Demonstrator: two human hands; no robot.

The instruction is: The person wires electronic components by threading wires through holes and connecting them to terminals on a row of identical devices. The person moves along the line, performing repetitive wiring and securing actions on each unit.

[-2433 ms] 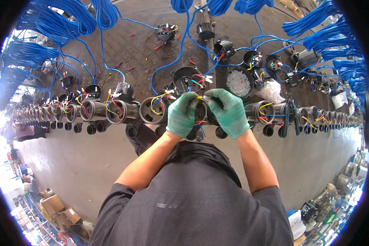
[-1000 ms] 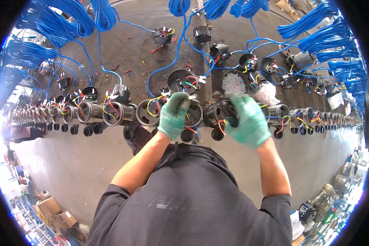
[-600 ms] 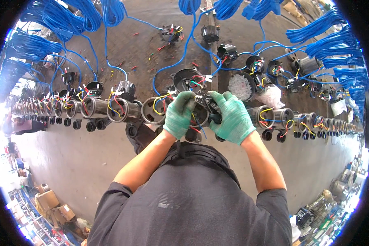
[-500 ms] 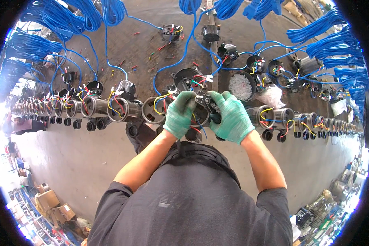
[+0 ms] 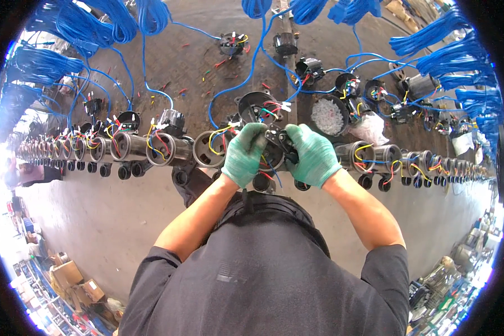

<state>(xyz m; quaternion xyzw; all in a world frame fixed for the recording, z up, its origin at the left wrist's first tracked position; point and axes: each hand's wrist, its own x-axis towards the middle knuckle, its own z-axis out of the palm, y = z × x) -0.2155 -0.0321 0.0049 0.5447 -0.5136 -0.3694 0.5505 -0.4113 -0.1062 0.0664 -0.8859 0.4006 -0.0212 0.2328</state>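
Both my hands wear green gloves and meet over the row of motor housings at the table's near edge. My right hand (image 5: 312, 155) is wrapped round a pair of dark pliers (image 5: 275, 136) with a riveted head. My left hand (image 5: 245, 154) is closed beside that head, fingertips pinched; what they hold is hidden. Red, blue and yellow wires (image 5: 271, 167) hang out below, between my hands. Just beyond lies an open black round cover (image 5: 254, 106) with red and green wires and white connectors. A cylindrical housing (image 5: 210, 149) with yellow wires stands left of my left hand.
The row of housings (image 5: 171, 149) runs to both sides along the edge. A bowl of small white caps (image 5: 328, 116) and a plastic bag (image 5: 369, 130) lie right of centre. Blue cable coils (image 5: 154, 17) line the far side. Cartons (image 5: 67, 273) stand at lower left.
My right hand has shifted slightly left, towards my left hand, and its elbow has swung outward. The pliers' head has turned a little. My left hand has hardly moved.
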